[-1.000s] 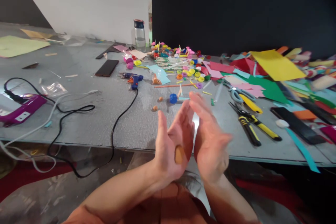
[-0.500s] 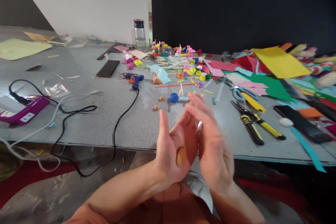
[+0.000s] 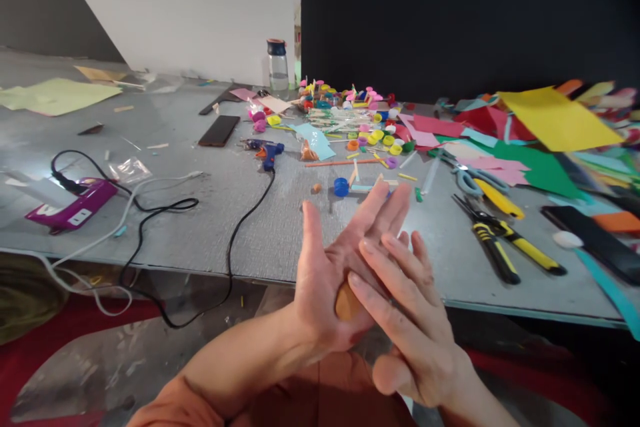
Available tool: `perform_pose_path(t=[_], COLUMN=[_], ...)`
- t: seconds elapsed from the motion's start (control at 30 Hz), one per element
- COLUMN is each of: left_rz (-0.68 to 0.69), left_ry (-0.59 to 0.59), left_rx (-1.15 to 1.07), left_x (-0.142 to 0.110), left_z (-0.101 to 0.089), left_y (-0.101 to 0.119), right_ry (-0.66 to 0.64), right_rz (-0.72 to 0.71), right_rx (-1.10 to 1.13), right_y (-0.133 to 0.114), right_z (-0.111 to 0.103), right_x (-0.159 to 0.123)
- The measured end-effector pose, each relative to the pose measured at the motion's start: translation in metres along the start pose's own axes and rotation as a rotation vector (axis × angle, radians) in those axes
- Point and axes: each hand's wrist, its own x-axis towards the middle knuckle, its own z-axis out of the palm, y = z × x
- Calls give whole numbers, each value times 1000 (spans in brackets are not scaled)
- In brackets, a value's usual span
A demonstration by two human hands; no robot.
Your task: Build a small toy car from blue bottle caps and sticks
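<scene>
My left hand (image 3: 325,280) is turned palm up, its fingers stretched out and thumb raised. In its palm it holds a flattened, smooth lump of orange-brown clay (image 3: 347,302). My right hand (image 3: 417,320) lies across from the right with its fingers extended and apart. Its fingertips touch the left palm, and one is at the edge of the clay. Beyond the left thumb, a small brown ball (image 3: 317,188) sits on the table near a blue bottle cap (image 3: 341,187) with thin strips beside it.
A blue glue gun (image 3: 270,155) with a black cord lies left of centre. Pliers (image 3: 487,233) and scissors (image 3: 473,180) lie right, near coloured paper (image 3: 555,120). A purple power strip (image 3: 83,203), a phone (image 3: 219,131) and a water bottle (image 3: 277,70) stand farther off.
My right hand has tilted down from facing the left palm, and its fingertips now rest on it. The left palm has opened out wider. The whole view has shifted slightly.
</scene>
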Motion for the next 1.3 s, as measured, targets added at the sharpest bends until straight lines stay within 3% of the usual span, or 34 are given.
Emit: perform_pose_path(t=[0.17, 0.43, 0.93, 1.3], left_rz=[29, -14, -43, -58], left_ry=[-10, -21, 29, 46], left_rx=[36, 114, 88, 33], left_x=[3, 5, 3, 3], left_z=[3, -1, 5, 7], left_y=[-2, -7, -10, -8], right_ry=[21, 12, 48, -3], right_rz=[57, 15, 74, 130], right_rx=[-26, -87, 94, 155], right_y=[-5, -7, 1, -1], right_z=[1, -6, -10, -20], right_x=[0, 6, 6, 13])
